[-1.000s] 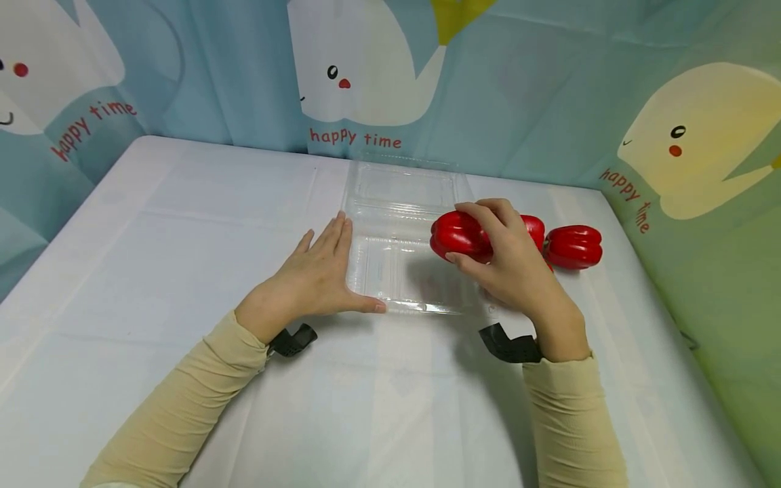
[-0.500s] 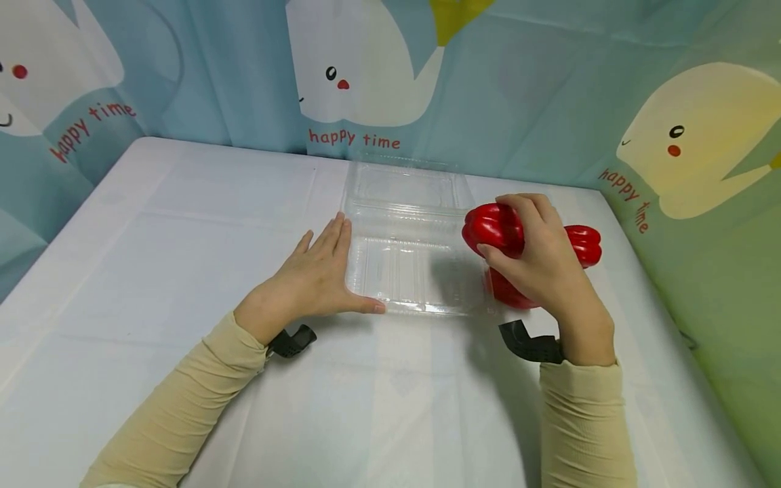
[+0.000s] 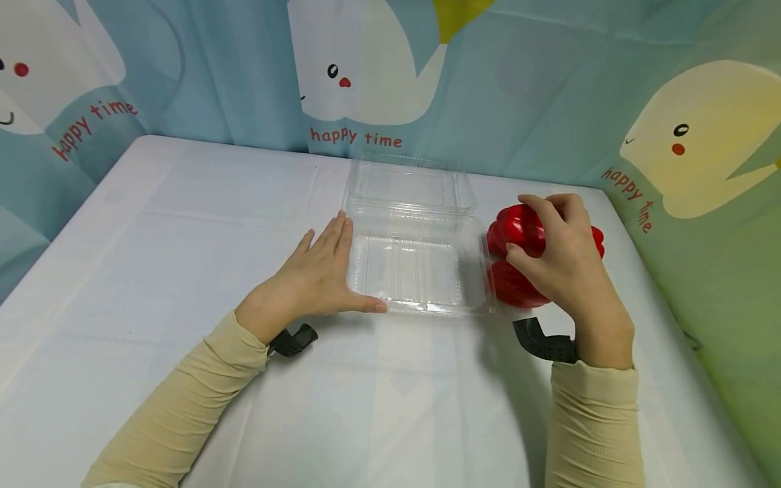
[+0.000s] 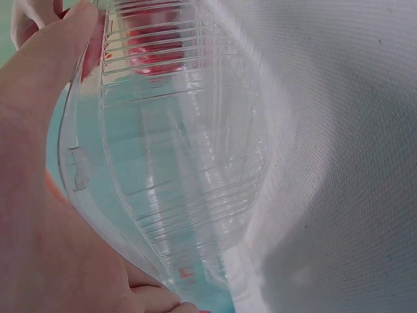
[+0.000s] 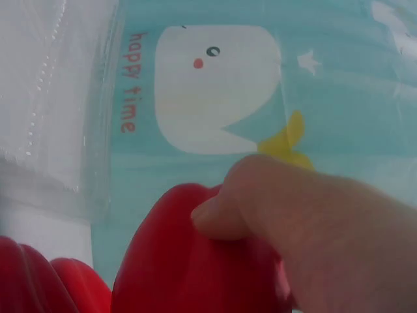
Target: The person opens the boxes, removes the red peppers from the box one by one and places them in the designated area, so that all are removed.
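A clear plastic clamshell box point(image 3: 409, 261) lies opened out on the table, its lid point(image 3: 409, 186) folded back at the far side. Along the box's left and near edges rests my left hand point(image 3: 311, 278), fingers straight and thumb spread. To the right of the box, my right hand point(image 3: 570, 268) grips a glossy red bell pepper point(image 3: 512, 229) between thumb and fingers. A second red bell pepper point(image 3: 517, 286) lies just in front of it, close to the box's right edge. Of a third bell pepper point(image 3: 598, 242), only a bit shows behind my right hand.
A white cloth covers the table point(image 3: 378, 407). At the back and right hangs a blue-green curtain point(image 3: 518, 88) with whale prints, right behind the box's lid. Black wrist mounts point(image 3: 546, 342) sit on both wrists.
My right hand has moved right with the bell pepper, from above the box's right part to beside the box. The left hand and box have stayed in place.
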Tool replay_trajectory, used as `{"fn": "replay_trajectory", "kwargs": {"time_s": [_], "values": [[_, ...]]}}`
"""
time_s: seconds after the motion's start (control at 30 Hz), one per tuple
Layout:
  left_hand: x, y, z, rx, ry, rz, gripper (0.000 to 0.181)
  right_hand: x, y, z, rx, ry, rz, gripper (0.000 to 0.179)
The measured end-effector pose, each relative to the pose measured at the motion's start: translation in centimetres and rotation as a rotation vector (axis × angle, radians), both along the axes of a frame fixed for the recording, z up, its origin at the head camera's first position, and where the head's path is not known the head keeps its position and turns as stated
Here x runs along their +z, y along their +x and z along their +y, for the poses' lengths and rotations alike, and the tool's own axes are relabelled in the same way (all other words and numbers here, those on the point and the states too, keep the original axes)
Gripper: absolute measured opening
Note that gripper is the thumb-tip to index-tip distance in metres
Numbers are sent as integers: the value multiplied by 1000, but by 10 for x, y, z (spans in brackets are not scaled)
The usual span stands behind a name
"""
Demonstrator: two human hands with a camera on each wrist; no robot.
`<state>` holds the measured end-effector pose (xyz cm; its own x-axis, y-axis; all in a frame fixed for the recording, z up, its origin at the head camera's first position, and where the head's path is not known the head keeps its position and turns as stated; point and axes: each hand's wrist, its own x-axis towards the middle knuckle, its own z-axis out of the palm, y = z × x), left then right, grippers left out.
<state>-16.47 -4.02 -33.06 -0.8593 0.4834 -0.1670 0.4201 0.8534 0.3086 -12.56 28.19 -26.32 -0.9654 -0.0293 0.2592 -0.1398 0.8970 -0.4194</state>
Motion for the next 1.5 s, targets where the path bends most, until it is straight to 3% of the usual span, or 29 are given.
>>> {"fn": "replay_trajectory", "kwargs": {"time_s": [0.23,0.37,0.87,1.03,1.5], "values": [[0,1,-1,2,14,5,143,-2,2,11,-28,14,90,54],[0,1,-1,7,14,5,143,-2,3,19,-71,38,92,53],[-2,0,1,6,6,0,143,-1,11,47,-213,103,-36,54],[-2,-1,1,8,3,4,142,-1,13,57,-225,129,-79,55],[-2,-1,1,5,1,-1,142,-9,14,74,-203,233,-316,55]]}}
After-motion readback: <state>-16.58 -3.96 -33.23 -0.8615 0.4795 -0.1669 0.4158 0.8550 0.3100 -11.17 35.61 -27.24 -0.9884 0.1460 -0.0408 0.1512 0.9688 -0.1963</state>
